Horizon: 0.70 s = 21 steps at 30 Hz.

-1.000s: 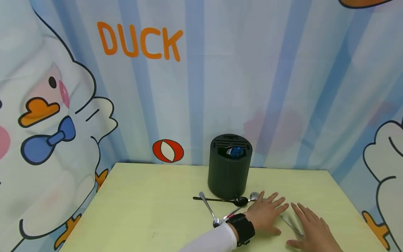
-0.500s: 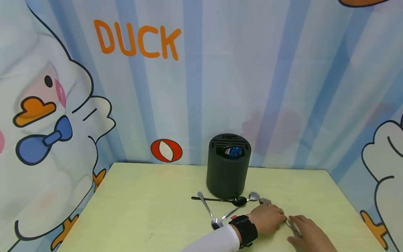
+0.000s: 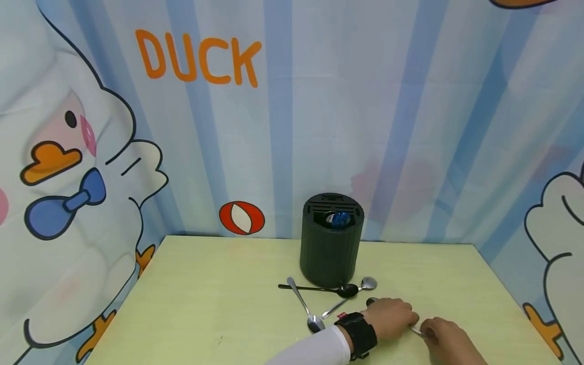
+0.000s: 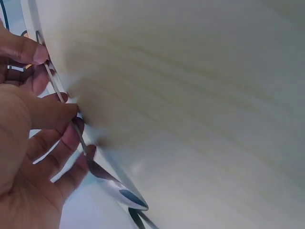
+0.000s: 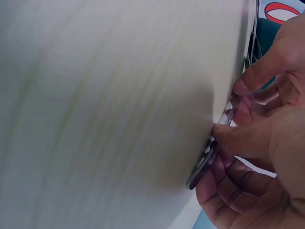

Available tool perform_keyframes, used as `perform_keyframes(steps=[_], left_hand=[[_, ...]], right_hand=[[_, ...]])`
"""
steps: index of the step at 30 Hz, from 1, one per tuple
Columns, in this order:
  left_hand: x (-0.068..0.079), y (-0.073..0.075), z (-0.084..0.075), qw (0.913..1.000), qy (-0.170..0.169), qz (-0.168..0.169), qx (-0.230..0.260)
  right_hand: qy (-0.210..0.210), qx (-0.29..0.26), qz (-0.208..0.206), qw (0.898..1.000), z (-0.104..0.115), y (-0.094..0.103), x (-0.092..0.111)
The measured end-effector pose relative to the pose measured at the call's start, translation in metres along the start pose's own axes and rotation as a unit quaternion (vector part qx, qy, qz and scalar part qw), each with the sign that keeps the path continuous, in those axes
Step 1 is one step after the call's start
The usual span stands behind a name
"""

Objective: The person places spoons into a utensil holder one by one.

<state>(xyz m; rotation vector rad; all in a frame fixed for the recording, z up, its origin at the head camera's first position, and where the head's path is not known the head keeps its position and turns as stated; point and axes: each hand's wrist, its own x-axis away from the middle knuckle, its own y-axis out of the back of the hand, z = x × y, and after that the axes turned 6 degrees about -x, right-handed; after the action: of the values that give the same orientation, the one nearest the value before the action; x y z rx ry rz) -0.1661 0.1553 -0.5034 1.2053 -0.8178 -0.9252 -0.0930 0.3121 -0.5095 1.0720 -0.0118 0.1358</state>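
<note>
Fingers (image 4: 59, 116) of a person's left hand (image 3: 391, 318) pinch the slim handle of a metal spoon (image 4: 114, 187) behind its bowl, the lower ones loosely bent beneath, while the right hand (image 3: 449, 339) grips the same handle close to its end, thumb pressed toward curled fingertips. The two hands, backs turned up, work just beside each other over the right-hand part of a pale counter (image 3: 205, 294), in from its right edge. Seen from above, the left hand covers most of the spoon, leaving part of the bowl and a short length of handle in sight; whether the spoon touches the counter cannot be told. A black wristband (image 3: 358, 335) sits between the left hand and a white sleeve (image 3: 315, 350); the frame cuts off both arms and the counter's near edge. Left of the hands, a black spoon (image 3: 348, 290) lies crossed by a silver spoon (image 3: 315, 323), its bowl overlapping a second silver spoon (image 3: 368, 283). Behind them, toward the far edge, stands a dark cylindrical holder (image 3: 329, 258), the blue item (image 3: 340, 219) in its top opening hard to make out.
</note>
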Motion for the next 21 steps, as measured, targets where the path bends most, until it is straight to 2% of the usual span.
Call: perform_keyframes(steps=[4,9,13,16,21], left_hand=[[-0.001,0.0,-0.002,0.9995,0.011,-0.002,0.029],[-0.003,0.0,-0.004,0.9972,0.023,0.014,0.069],[-0.004,-0.001,-0.005,0.9963,0.023,0.02,0.081],[-0.002,-0.001,-0.005,0.9967,0.021,0.014,0.077],[0.005,0.005,0.001,0.9977,0.017,-0.022,0.061]], right_hand=[[-0.003,-0.005,-0.002,1.0,0.0,0.0,0.003],[0.002,-0.002,-0.009,1.0,-0.001,0.0,0.006],[0.017,-0.001,-0.015,1.0,-0.003,0.001,0.01],[0.033,0.001,-0.02,0.999,-0.004,0.0,0.014],[0.035,-0.006,-0.041,0.999,-0.002,0.002,0.016]])
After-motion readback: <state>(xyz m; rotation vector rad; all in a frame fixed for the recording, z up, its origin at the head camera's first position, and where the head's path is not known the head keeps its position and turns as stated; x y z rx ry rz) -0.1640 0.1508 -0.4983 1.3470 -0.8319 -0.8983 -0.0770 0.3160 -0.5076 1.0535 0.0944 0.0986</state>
